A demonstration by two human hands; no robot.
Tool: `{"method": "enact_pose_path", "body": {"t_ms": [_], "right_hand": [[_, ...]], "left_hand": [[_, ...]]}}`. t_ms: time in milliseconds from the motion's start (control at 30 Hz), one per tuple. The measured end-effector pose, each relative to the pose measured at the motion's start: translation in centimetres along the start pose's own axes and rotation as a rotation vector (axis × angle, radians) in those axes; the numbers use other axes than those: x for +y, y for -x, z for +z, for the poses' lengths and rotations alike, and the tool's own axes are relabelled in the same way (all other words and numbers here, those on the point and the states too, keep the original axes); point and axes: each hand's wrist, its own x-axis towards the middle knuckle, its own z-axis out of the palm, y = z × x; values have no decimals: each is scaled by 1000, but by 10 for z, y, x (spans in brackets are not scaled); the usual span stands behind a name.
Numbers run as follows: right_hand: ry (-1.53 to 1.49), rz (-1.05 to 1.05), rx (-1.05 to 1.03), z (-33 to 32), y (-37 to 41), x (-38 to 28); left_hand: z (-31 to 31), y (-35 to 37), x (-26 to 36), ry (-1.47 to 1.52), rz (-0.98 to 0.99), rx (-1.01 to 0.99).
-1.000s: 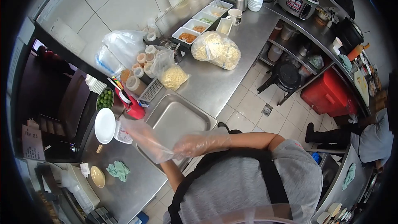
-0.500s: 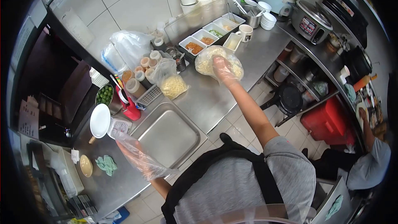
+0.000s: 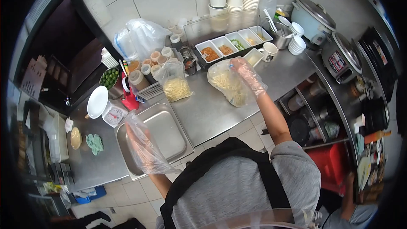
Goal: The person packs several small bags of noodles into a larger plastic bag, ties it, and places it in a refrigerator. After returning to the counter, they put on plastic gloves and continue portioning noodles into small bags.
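While the right hand (image 3: 246, 73) rests at the upper-right side of the large noodle bag (image 3: 228, 83), the bag lies on the steel counter (image 3: 203, 121), between the small noodle bag (image 3: 177, 88) and the right forearm. The long axis of the large bag runs diagonally in the head view, from upper left to lower right, with the lower end directed toward the near edge of the counter. Its clear film is creased, and pale noodles show through it. The right hand wears a clear plastic glove; its fingers are bent and touch the film at the upper side. Whether they are closed on the film cannot be told, since the hand covers the contact area. The left hand (image 3: 142, 144), in a loose clear glove, is positioned over the rectangular steel pan (image 3: 167, 133). It is open, with the fingers extended toward the upper left, and no object is visible in it. The small noodle bag stands beside the perforated tray (image 3: 149, 91), its noodles at the bottom and its loose film uppermost. Behind the large bag is the topping rack (image 3: 232, 47); a white rectangular container (image 3: 253, 58) and a printed cup (image 3: 270, 52) are located in front of the rack's right portion.
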Motion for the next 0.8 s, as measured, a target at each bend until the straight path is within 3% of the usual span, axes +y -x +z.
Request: {"method": "enact_pose_path", "body": {"t_ms": [33, 133, 167, 200, 267, 300, 367, 400, 433, 533, 600, 633, 700, 767, 800], "right_hand": [[138, -230, 61, -1, -2, 11], [-424, 168, -53, -14, -6, -11], [-641, 343, -19, -18, -6, -25], [-684, 367, -52, -18, -6, -35], [-768, 417, -120, -14, -7, -46], [-786, 351, -154, -6, -7, -44], [-887, 231, -383, 7, -11, -35], [-935, 170, -499, 15, -12, -31], [-808, 99, -515, 26, -11, -26], [-896, 95, -712, 43, -13, -31], [-590, -387, -523, 54, -12, -36], [-444, -630, -424, 62, -13, -39], [-220, -866, -118, 67, -4, -49], [-135, -937, -68, 68, 2, -54], [-367, -545, -603, 50, 0, -59]], "left_hand": [[10, 2, 8, 81, -43, -6], [37, 2, 31, 159, -34, -128], [53, 2, 45, 324, -169, -140], [70, 0, 55, 491, -299, -151], [98, -7, 55, 591, -360, -308], [114, -11, 33, 236, -45, -399], [142, -21, 18, -242, 366, -529], [155, -24, 21, -354, 468, -581], [163, -27, 12, -328, 487, -604], [173, -34, -12, -305, 484, -720], [169, -36, 0, -353, 388, -847], [171, -28, -11, -335, 352, -817], [167, -15, -45, -342, 285, -702], [164, -7, -52, -327, 463, -600], [165, -1, -45, -296, 531, -425]]}}
